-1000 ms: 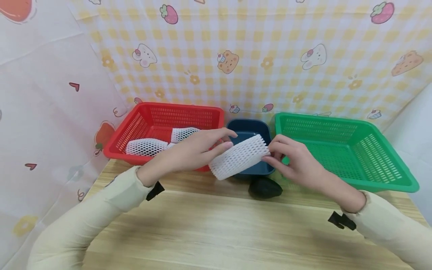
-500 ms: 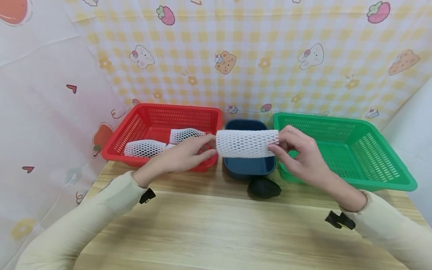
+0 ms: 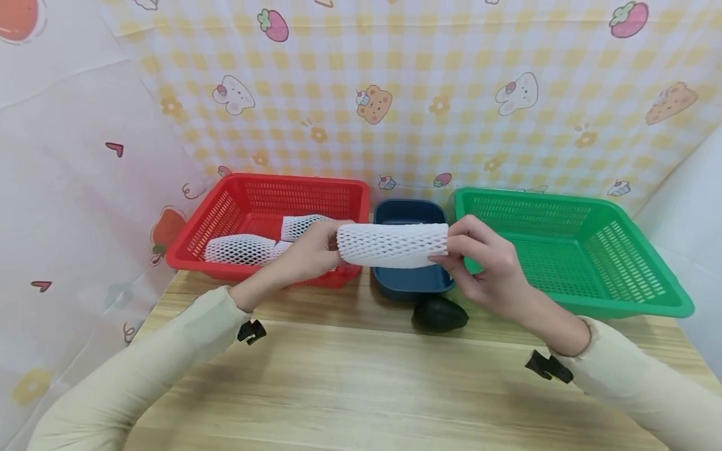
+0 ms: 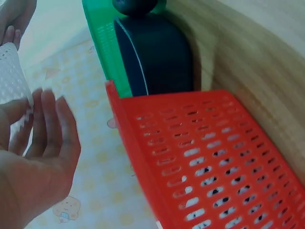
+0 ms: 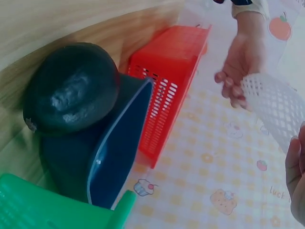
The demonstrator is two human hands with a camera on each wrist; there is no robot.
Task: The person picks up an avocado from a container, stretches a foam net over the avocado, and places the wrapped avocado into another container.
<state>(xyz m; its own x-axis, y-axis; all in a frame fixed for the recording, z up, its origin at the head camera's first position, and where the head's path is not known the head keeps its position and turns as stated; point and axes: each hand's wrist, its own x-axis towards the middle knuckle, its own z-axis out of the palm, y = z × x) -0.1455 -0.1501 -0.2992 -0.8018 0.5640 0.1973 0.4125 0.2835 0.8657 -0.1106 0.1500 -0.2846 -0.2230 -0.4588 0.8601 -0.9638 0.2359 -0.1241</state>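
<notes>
A white foam net sleeve [image 3: 393, 245] is stretched level between the two hands, above the dark blue bin [image 3: 414, 287]. My left hand [image 3: 316, 250] pinches its left end; in the left wrist view the thumb and fingers [image 4: 50, 126] meet at that end. The right end is pinched between thumb and fingers of my right hand [image 3: 485, 260]. No fruit shows through the mesh. On the table just in front of the bin lies a dark green avocado [image 3: 440, 314], which looms large in the right wrist view.
To the left stands a red basket [image 3: 265, 181] with several net-wrapped pieces [image 3: 239, 248] in it. A green basket [image 3: 615, 310] stands at the right. Behind them hangs a yellow checked cloth [image 3: 417, 75]. The wooden table [image 3: 361, 382] runs toward the front.
The net sleeve has swung from slanted to level, then shifted slightly left. My left hand, whose fingers were apart half a second ago, now pinches the sleeve's left end.
</notes>
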